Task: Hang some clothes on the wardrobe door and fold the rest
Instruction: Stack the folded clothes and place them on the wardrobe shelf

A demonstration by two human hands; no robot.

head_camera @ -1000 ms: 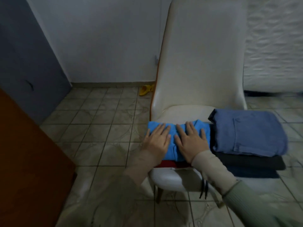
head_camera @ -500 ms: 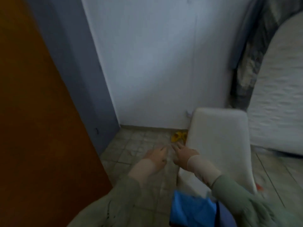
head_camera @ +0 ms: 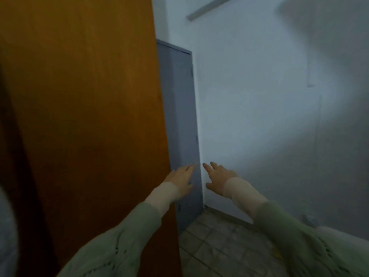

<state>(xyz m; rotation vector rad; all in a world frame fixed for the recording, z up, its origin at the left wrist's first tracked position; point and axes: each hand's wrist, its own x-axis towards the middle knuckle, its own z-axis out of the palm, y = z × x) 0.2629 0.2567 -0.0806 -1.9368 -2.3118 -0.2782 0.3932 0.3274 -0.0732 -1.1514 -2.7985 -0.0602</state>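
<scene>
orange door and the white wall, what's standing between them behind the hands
In the head view, a tall grey-blue cabinet fills the corner between the orange wooden door and the white wall. The left hand and right hand are held out, fingers straight, holding nothing.

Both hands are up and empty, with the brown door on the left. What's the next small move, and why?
Probably turn further left, past the brown wooden door, to look for a garment. The left hand and right hand are open, fingers straight, holding nothing. No clothes show clearly in this view, only the door, a grey cabinet, the white wall and floor tiles. A blurred pale shape at the far left edge can't be identified.
</scene>
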